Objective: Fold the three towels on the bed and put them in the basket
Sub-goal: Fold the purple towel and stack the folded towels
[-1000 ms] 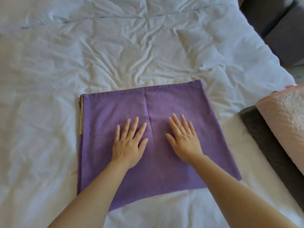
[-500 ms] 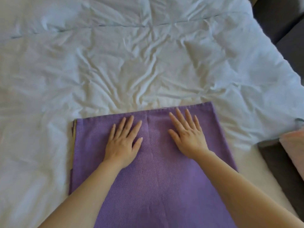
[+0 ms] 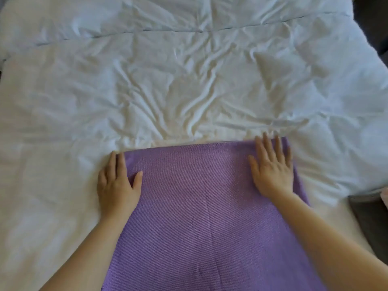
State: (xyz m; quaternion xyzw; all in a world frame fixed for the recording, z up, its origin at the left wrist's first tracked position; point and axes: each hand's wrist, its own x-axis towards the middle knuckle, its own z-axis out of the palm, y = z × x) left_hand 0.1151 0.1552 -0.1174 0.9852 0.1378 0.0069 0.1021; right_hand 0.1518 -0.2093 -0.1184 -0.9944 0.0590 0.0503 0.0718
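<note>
- Purple towel (image 3: 199, 206) lies flat on the bed (image 3: 189, 80), lower centre of frame, its near end cut off by the bottom edge.
- Left hand (image 3: 118, 185) and right hand (image 3: 273, 171): fingers straight, palms down, gripping nothing.
- Change: a second ago both hands pressed mid-towel; now they sit apart at its far corners, the left straddling the side edge.
- Judgement: smoothing done, next fold likely.
- Basket not in view.

The bed (image 3: 189, 85) is covered by a white, heavily wrinkled duvet (image 3: 79, 106) with a stitched seam running across its far part. A purple towel (image 3: 199, 206) lies flat on the near middle of it, its far edge straight, a faint crease running down its centre.
</note>
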